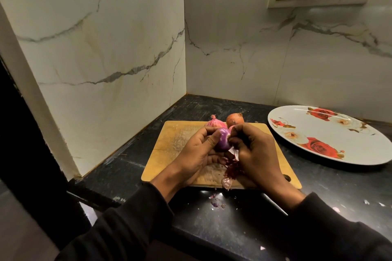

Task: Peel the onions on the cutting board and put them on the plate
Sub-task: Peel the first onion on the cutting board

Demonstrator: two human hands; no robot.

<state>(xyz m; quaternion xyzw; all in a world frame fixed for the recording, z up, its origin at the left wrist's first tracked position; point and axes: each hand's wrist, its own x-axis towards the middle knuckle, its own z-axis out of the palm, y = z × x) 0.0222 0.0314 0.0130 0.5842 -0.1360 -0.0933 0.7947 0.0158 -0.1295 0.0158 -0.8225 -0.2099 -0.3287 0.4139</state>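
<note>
Held onion: a purple, half-peeled onion (222, 141) is being held above the wooden cutting board (169, 144), between the two hands. Its long axis is lying almost level, and the end with the pale stub is pointing to the right, toward the right hand.
Left hand: the left hand (196, 154) is cupping the onion from the left, with the thumb lying over the top of it and the fingers curling under it.
Right hand: the right hand (256, 154) is closing its fingers at the right end of the onion, pinching the skin there; dark red skin strips (232, 168) are hanging down under this hand.
Other onions: a pink onion (214, 123) is lying on the far edge of the board with its tip pointing up and to the left. An orange-brown onion (235, 119) is sitting just beside it, on its right.
Plate: a white plate with red roses (331, 140) is standing on the counter (233, 218), to the right of the board and apart from it.
Scraps: a pale skin piece (226, 182) is lying at the near edge of the board, and small purple bits (216, 202) are lying on the counter in front of it.
Sleeves: both arms are wearing dark sleeves (131, 222).
</note>
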